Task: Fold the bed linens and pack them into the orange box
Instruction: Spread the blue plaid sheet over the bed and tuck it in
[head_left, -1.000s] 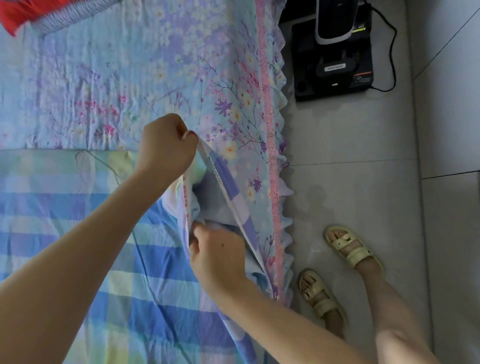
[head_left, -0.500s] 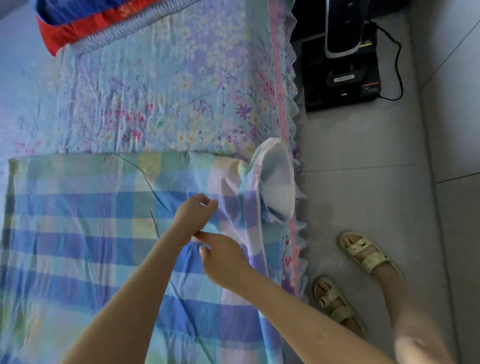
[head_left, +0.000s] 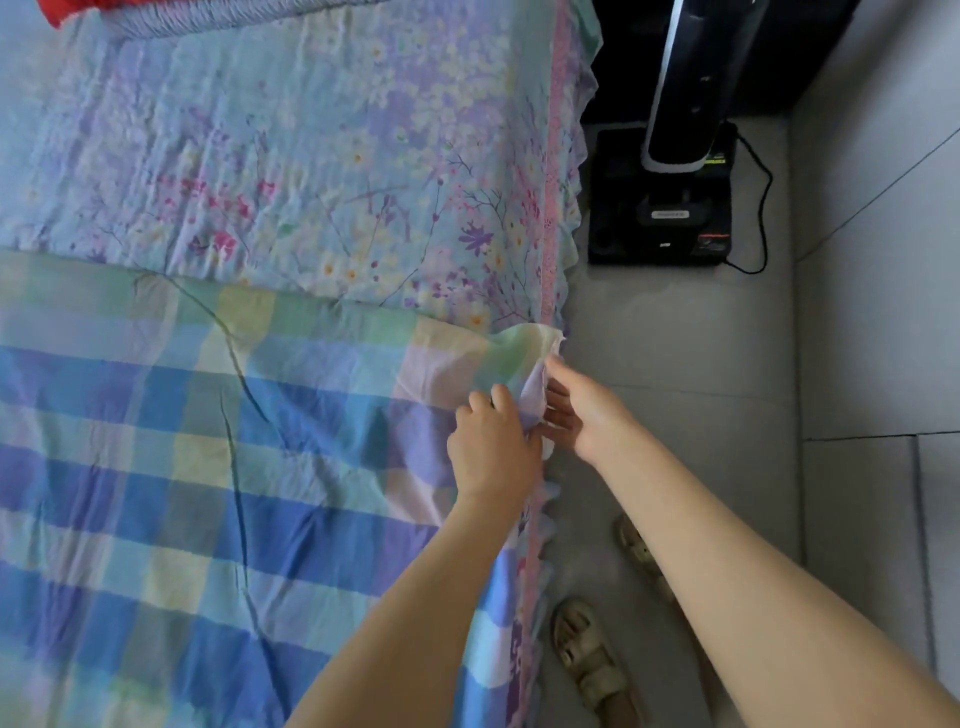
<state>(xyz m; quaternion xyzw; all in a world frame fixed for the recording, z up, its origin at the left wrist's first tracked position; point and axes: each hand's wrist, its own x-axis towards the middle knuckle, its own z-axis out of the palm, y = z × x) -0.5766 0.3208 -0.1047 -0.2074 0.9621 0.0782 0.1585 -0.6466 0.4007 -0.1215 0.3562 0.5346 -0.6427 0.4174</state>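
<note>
Fingers (head_left: 501, 399) partly behind checked sheet (head_left: 270, 467) corner

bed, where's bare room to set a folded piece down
Floral sheet between the plaid sheet and striped bundle is bare. Also floor tiles between appliance and sandals. Crowded at the plaid corner, where left hand and right hand grip it.
</note>
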